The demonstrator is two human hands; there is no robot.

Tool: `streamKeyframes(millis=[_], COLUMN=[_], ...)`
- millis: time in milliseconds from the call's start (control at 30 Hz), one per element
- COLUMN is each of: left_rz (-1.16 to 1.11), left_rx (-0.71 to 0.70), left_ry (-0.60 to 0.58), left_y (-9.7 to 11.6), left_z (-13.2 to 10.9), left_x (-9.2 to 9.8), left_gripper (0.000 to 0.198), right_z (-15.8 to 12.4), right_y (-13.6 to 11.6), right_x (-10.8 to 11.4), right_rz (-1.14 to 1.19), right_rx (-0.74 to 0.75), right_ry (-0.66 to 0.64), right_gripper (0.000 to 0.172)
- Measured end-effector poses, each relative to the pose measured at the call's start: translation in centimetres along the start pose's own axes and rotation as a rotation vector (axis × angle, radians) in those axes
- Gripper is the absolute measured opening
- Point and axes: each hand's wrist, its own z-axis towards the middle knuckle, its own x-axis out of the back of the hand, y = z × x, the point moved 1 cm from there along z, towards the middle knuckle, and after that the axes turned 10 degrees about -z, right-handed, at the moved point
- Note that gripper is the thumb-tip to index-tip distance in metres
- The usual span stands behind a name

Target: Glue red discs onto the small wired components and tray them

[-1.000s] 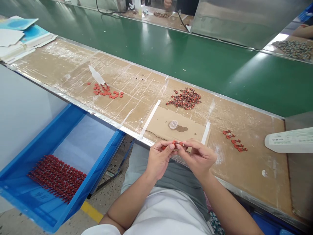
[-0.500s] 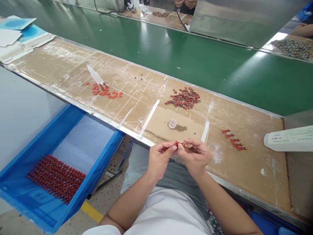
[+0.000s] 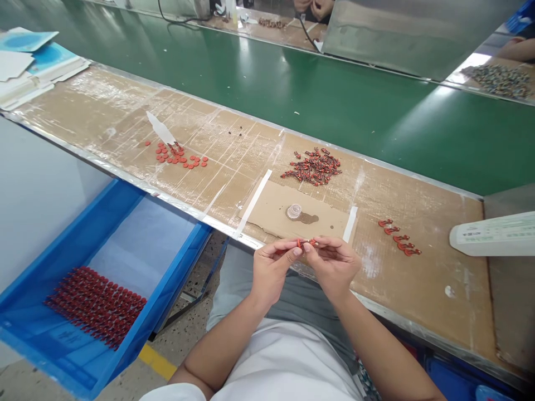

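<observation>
My left hand [image 3: 271,270] and my right hand [image 3: 333,267] meet above the table's near edge, and their fingertips pinch a small red part [image 3: 306,243] between them. Much of the part is hidden by my fingers. Just beyond my hands, a small clear ring-shaped cap [image 3: 294,211] stands on a cardboard sheet [image 3: 271,206]. Farther out lie a heap of red-and-black pieces [image 3: 311,167], a cluster of flat red discs [image 3: 179,159], and a short row of red hooked pieces [image 3: 397,239]. None of these touch my hands.
A blue tray [image 3: 125,223] at my left holds neat rows of red pieces [image 3: 95,306]. A white bottle [image 3: 493,234] lies at the right of the table. Beyond runs a green conveyor belt [image 3: 292,83], with a co-worker's hands [image 3: 313,5] on the far side.
My hands have drawn slightly closer together, with the red part still pinched between them. The whole view has drifted a little.
</observation>
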Motion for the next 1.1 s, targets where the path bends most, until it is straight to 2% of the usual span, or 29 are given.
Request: streamKeyframes(millis=[300,467,733,900,1100], left_rz=[0.065,0.067,0.082,0.101,0.094], left_rx=[-0.082,-0.073,-0.11,-0.139,-0.133], left_ry=[-0.003,0.002,-0.002,-0.032,-0.015], left_y=[-0.11,0.05,0.02,0.0,-0.17], left_z=[0.15,0.17,-0.01,-0.02,-0.03], left_x=[0.31,0.24,-0.31,0.0,0.2], left_gripper=[0.012,0.012,0.015,0.014,0.012], right_z=[-0.18,-0.09,0.04,0.08,-0.24], right_y=[0.1,-0.09,0.11,-0.13,-0.28], right_x=[-0.08,-0.1,0.07,0.16,0.09], right_rz=[0.017,0.012,0.063,0.061,0.008], right_rx=[-0.069,-0.083,-0.073,-0.045,-0.054], right_ry=[-0.027,-0.042,-0.023,0.004,-0.005], right_gripper=[0.019,0.02,0.022,0.022,0.019])
